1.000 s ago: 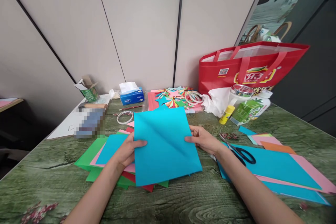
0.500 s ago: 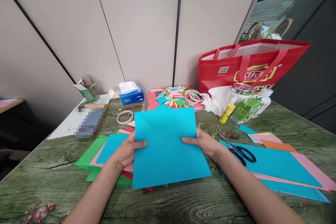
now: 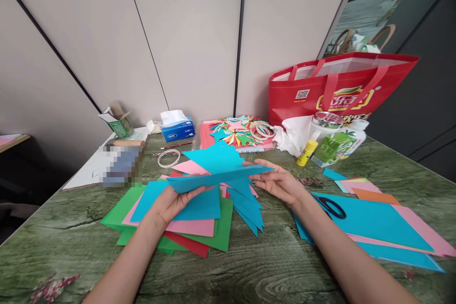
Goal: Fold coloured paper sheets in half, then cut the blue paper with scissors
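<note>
Tipped from facing the camera to nearly flat, blue sheet [image 3: 221,176] hovers above the paper stack [image 3: 223,230], left hand [image 3: 170,204] pinching its left end, right hand [image 3: 280,184] loosely open, fingertips touching its right tip.

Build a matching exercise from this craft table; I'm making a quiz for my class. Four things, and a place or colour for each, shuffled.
1 blue sheet
2 scissors
3 glue stick
4 tissue box

a yellow body
b lying on the large blue paper at right
c held in the left hand
d far end, by the wall

Pairs: 1-c, 2-b, 3-a, 4-d
</note>
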A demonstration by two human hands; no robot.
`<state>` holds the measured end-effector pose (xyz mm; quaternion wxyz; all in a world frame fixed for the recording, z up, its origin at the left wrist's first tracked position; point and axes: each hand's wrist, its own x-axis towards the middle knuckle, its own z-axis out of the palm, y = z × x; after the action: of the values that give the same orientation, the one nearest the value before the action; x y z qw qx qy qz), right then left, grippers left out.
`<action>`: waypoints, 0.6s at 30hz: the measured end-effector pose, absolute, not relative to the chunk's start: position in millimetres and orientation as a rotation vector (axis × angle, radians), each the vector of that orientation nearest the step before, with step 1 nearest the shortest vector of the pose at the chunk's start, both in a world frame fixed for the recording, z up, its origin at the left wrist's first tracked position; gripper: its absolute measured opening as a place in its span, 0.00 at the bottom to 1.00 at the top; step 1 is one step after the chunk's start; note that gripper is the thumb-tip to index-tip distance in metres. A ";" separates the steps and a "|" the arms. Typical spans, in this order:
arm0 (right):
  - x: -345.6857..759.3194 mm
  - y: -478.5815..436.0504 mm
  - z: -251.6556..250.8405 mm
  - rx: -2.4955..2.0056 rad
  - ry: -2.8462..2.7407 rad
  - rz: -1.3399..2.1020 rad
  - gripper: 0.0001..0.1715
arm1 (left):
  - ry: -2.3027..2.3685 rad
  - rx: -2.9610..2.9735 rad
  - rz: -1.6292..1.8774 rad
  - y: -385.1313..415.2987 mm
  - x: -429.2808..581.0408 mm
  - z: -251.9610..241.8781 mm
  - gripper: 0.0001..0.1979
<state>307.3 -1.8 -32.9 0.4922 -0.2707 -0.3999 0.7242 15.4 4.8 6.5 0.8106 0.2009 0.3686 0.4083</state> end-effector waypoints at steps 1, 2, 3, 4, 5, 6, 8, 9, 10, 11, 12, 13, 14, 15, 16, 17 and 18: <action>306.9 -3.2 -31.0 -0.682 -1.015 1.742 0.28 | 0.805 0.361 0.867 6.0 15.5 6.4 0.23; 306.1 -4.6 -28.9 -0.720 -1.065 1.716 0.33 | 0.815 0.311 0.864 6.8 15.7 6.3 0.25; 304.8 -6.0 -26.8 -0.765 -1.120 1.672 0.35 | 0.821 0.282 0.863 7.2 16.0 6.0 0.26; 303.3 -7.0 -25.1 -0.817 -1.177 1.609 0.37 | 0.827 0.275 0.861 7.2 16.2 5.6 0.27; 301.7 -7.7 -23.9 -0.865 -1.228 1.533 0.37 | 0.831 0.284 0.858 7.0 16.5 4.9 0.28; 300.0 -8.0 -23.3 -0.903 -1.267 1.462 0.36 | 0.833 0.305 0.847 6.5 16.5 4.0 0.28; 296.6 -7.7 -24.1 -0.939 -1.294 1.382 0.32 | 0.820 0.369 0.803 5.1 16.0 1.4 0.27; 295.0 -7.3 -25.2 -0.940 -1.271 1.375 0.28 | 0.803 0.415 0.767 4.3 15.4 -0.2 0.26; 293.6 -6.9 -26.7 -0.935 -1.229 1.385 0.24 | 0.777 0.469 0.726 3.4 14.6 -1.9 0.26; 292.3 -6.5 -28.3 -0.929 -1.177 1.397 0.20 | 0.748 0.527 0.689 2.7 13.8 -3.7 0.25; 291.3 -6.1 -29.9 -0.927 -1.124 1.402 0.17 | 0.720 0.582 0.669 2.0 13.0 -5.4 0.25; 290.6 -5.7 -31.3 -0.932 -1.072 1.398 0.15 | 0.698 0.632 0.663 1.4 12.5 -6.9 0.24; 290.2 -5.2 -32.5 -0.944 -1.029 1.392 0.15 | 0.687 0.672 0.677 1.0 12.2 -8.1 0.23; 290.0 -4.7 -33.5 -0.961 -0.997 1.387 0.15 | 0.687 0.704 0.710 0.7 12.3 -8.8 0.22; 289.9 -4.2 -34.2 -0.979 -0.975 1.382 0.15 | 0.694 0.731 0.756 0.4 12.7 -9.0 0.22; 289.9 -3.8 -34.7 -0.994 -0.961 1.375 0.16 | 0.702 0.762 0.806 0.2 13.4 -8.6 0.23; 289.6 -3.4 -35.0 -1.004 -0.954 1.369 0.17 | 0.703 0.799 0.851 -0.1 14.2 -7.7 0.26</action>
<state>289.6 -3.4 -35.0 0.5623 -0.4266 -0.4051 0.5812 14.2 -0.1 -7.7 0.7768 0.3692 0.3250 0.3933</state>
